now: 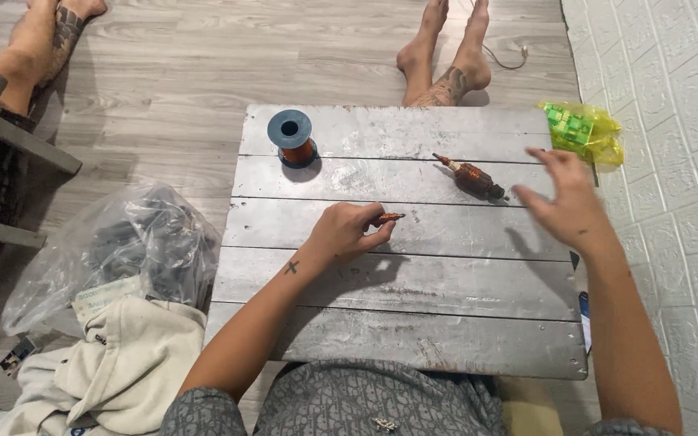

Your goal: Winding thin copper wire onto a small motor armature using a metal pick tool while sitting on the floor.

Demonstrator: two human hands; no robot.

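Grey plank table [414,282] — copper-brown wound rotor [472,178], blue-topped copper wire spool [292,137] — beside a yellow-green bag [583,133].

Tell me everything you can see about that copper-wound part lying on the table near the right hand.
The wound rotor is a small spindle wrapped in reddish-brown copper-coloured wire, with a pale shaft tip at its upper-left end and a dark cap at its lower-right end. It lies flat and diagonal on the grey plank table, toward the far right. The right hand is open close beside it, apparently not touching.
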